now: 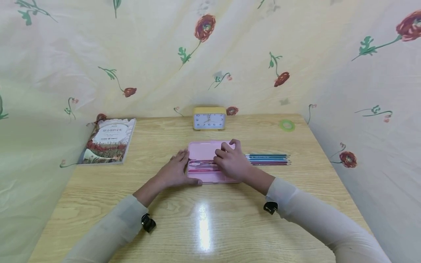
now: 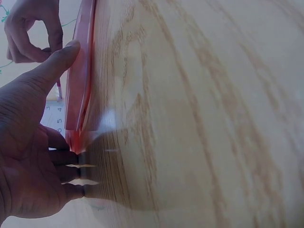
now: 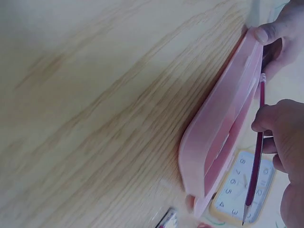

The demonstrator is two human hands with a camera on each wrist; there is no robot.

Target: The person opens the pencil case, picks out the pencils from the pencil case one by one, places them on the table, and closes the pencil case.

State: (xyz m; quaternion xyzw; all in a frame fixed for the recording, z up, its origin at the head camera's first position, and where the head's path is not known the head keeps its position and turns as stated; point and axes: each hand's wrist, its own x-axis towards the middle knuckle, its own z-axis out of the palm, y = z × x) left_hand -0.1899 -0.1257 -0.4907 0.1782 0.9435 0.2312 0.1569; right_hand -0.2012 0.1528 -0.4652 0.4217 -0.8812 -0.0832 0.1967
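A pink pencil case [image 1: 210,178] lies with its lid [image 1: 200,150] folded back on the table. My left hand [image 1: 174,171] holds its left end, with the thumb on the front rim and the fingers at the side. Above the case, my right hand [image 1: 231,162] pinches a dark red pencil [image 3: 256,166]. In the right wrist view this pencil's sharpened tip points down the picture and its pale end lies near the left hand. A red pencil [image 1: 200,170] lies inside the case. Part of the case is hidden under my right hand.
Several blue, green and dark red pencils [image 1: 268,159] lie in a row to the right of the case. Behind it stands a yellow alarm clock [image 1: 209,119]. A book [image 1: 108,140] lies at the left, and a green tape roll [image 1: 287,125] at the back right.
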